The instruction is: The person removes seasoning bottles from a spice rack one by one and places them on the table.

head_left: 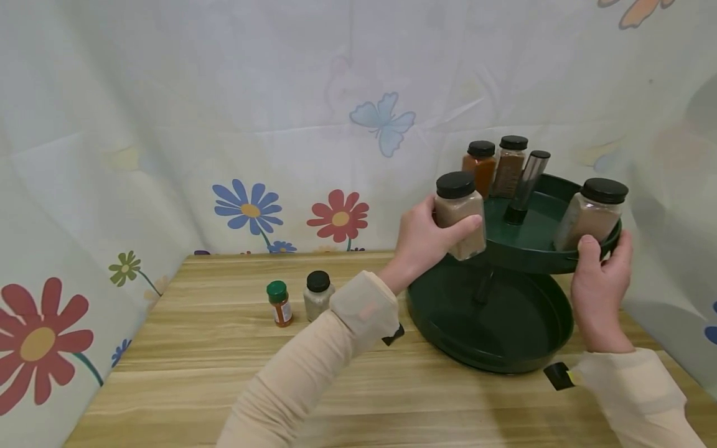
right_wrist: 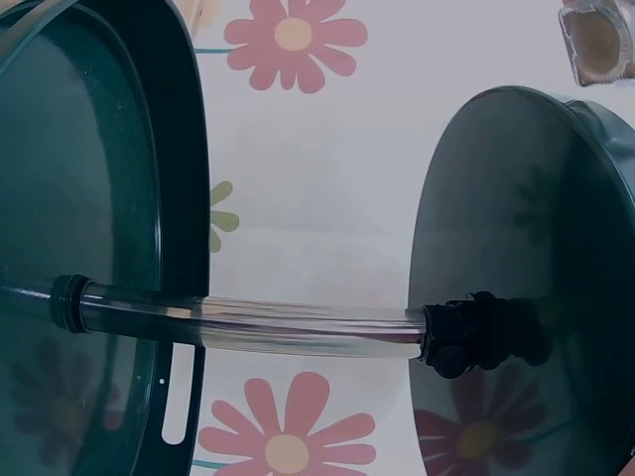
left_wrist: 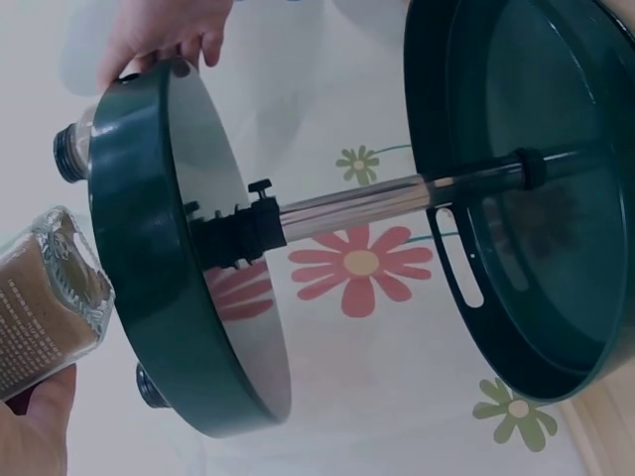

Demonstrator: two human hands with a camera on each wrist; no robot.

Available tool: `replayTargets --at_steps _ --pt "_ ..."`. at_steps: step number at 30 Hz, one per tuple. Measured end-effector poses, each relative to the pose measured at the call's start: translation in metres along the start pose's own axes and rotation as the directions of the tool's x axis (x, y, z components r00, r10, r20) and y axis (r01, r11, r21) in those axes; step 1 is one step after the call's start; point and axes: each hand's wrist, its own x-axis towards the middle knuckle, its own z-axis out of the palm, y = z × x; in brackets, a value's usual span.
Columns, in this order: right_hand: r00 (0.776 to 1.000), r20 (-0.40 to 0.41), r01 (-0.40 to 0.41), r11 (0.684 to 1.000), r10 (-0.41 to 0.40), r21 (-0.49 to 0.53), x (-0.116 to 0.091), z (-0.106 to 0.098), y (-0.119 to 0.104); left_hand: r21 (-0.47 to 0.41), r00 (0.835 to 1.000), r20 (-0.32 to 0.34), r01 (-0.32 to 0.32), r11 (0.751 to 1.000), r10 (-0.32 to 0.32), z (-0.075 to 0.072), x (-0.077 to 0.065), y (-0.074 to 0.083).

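R hand (head_left: 602, 286) pinches upper-tier rim of dk green round two-tier tray (head_left: 521, 254), smooth, prob. stiff, slick; hold by rim. L hand (head_left: 421, 241) grips clear squarish jar w/ brownish powder & blk lid (head_left: 456, 211), held just outside upper tier, contact unclear. Jar likely rigid, lightish, slippery, breakable if glass; best hold = flat sides below lid. Similar powder jar (head_left: 585, 224) sits tilted in tier by R thumb. Left of L hand, on woodgrain surface (head_left: 168, 373): small grn-capped bottle (head_left: 284, 311), blk-capped jar (head_left: 317, 303). Beyond L hand: shiny tubular post (head_left: 529, 180), orange-red spice jar (head_left: 480, 171).
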Motion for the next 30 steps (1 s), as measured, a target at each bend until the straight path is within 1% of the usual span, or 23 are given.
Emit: replayTargets --at_steps 9,16,22,30 --pt "1.0 -0.002 -0.004 1.0 0.004 0.005 0.001 0.0 0.0 -0.022 0.999 0.047 0.015 1.0 -0.014 -0.009 -0.006 -0.007" --pt "1.0 -0.008 -0.004 1.0 0.004 0.008 0.002 0.0 0.0 0.008 0.996 0.083 0.013 1.0 -0.014 -0.018 -0.013 -0.015" --pt "1.0 -0.001 0.0 1.0 0.0 0.002 0.001 0.0 0.0 0.01 0.992 0.12 0.038 0.999 -0.038 -0.025 -0.017 -0.025" --pt "1.0 -0.011 0.003 1.0 -0.003 -0.01 0.001 0.001 0.001 0.086 0.987 0.158 0.027 0.996 -0.041 -0.034 -0.022 -0.035"
